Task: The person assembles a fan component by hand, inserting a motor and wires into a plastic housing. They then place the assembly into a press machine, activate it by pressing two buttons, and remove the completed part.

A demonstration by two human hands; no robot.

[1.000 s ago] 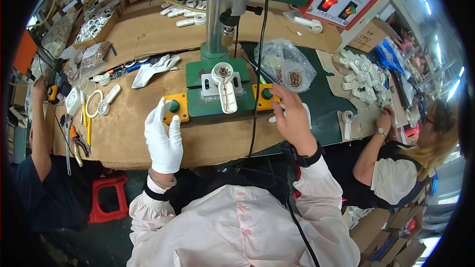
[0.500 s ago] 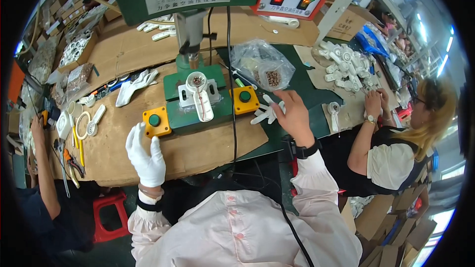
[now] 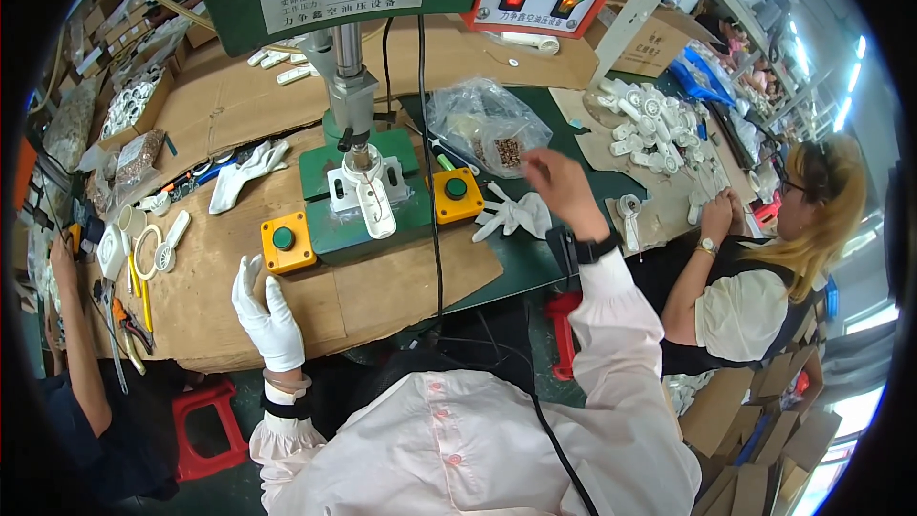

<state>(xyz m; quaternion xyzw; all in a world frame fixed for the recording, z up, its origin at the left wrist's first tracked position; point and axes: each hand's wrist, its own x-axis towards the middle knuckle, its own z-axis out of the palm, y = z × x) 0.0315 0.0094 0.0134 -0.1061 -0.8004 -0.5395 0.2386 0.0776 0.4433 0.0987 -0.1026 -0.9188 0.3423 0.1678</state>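
Observation:
My left hand (image 3: 267, 315), in a white glove, is held over the cardboard at the near left, fingers apart and nothing in it. It is nearest to a yellow button box (image 3: 288, 243) with a green button. My bare right hand (image 3: 567, 195) hovers beside a clear plastic bag (image 3: 468, 115) holding small copper-coloured parts (image 3: 506, 153); its fingers are bent and apart, with nothing visible in them. Between the hands, a white handled plastic part (image 3: 375, 210) with a round cup lies on the green press base (image 3: 411, 222). The press ram (image 3: 354, 105) reaches down into the cup.
A second yellow button box (image 3: 455, 195) and a white glove (image 3: 516, 213) lie right of the press. Black cable (image 3: 427, 134) hangs in front. White parts (image 3: 650, 124) are piled at right, beside a seated co-worker (image 3: 755, 268). Pliers (image 3: 132, 320) lie left, near another person's arm (image 3: 81, 344).
The press ram has come down to the white part's cup. My right hand has moved up toward the bag of copper-coloured parts. The view has shifted slightly; my left hand stays near the left button box.

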